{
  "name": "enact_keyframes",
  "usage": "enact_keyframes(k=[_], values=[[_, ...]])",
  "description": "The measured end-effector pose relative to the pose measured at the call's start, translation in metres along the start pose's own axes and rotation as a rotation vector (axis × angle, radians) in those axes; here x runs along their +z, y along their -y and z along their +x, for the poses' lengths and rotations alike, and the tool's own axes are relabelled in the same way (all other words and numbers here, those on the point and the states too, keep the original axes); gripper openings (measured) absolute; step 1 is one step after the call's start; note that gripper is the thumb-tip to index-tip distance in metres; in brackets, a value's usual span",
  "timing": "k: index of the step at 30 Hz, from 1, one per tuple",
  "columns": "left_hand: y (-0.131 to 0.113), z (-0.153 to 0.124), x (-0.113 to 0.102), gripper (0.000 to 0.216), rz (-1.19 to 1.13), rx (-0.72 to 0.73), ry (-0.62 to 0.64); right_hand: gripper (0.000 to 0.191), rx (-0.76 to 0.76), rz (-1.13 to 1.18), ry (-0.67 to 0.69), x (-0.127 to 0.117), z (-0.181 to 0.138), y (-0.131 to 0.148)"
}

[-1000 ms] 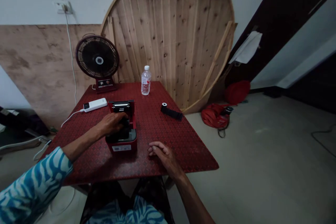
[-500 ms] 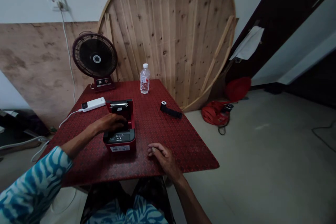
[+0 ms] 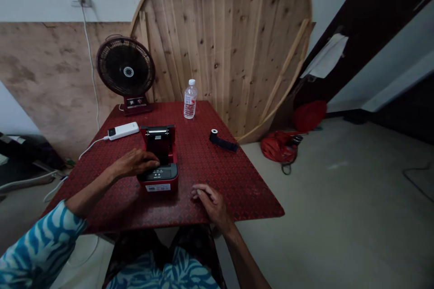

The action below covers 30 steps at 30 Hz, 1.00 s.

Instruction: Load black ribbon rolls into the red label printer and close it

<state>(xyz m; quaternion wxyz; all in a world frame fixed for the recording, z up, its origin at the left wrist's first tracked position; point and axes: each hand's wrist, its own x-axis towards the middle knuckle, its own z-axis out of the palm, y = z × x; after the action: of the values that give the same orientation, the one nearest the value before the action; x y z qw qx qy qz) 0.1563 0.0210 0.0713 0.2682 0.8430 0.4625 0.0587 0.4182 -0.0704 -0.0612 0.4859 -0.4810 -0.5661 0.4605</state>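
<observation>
A small red and black label printer (image 3: 158, 184) stands on the table with its lid (image 3: 158, 132) raised. My left hand (image 3: 137, 162) lies over the printer's left side. Its fingers are stretched out and reach the opening behind the front panel; the fingertips are partly hidden, and nothing shows in their grasp. On the table to the right of the printer rests my right hand (image 3: 212, 203), with loosely bent fingers and nothing visible in it. Farther back to the right lies a partly unrolled black roll (image 3: 222, 142) with a white core.
The red patterned table (image 3: 217, 176) also bears a white power bank (image 3: 124, 131) with a cable, a water bottle (image 3: 190, 100) and a dark red fan (image 3: 127, 72). A round wooden tabletop (image 3: 230, 45) leans behind. A red bag (image 3: 276, 146) lies on the floor.
My left hand has drawn back slightly to the left and out of the printer's opening. My right hand stays in place. The view has shifted a little.
</observation>
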Motion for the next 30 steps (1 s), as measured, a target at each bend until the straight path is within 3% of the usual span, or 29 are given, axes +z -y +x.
enact_keyframes(k=[7,14,21,25,30], values=[[0.007,0.012,0.003,0.027,0.161,0.031,-0.013,0.035,0.011,-0.002,0.006,-0.001,-0.001,0.001],[0.006,0.017,0.017,0.026,0.369,0.097,-0.212,0.035,-0.028,-0.039,0.005,-0.002,-0.002,-0.003],[-0.018,-0.004,0.026,0.023,0.631,0.298,-0.317,0.035,-0.022,-0.03,0.003,-0.001,-0.002,-0.005],[-0.026,-0.015,0.036,0.023,0.721,0.342,-0.392,0.034,-0.011,-0.007,0.004,0.0,-0.002,-0.002],[-0.023,-0.023,0.046,0.016,0.709,0.381,-0.47,0.032,-0.019,0.014,-0.052,0.001,0.019,0.024]])
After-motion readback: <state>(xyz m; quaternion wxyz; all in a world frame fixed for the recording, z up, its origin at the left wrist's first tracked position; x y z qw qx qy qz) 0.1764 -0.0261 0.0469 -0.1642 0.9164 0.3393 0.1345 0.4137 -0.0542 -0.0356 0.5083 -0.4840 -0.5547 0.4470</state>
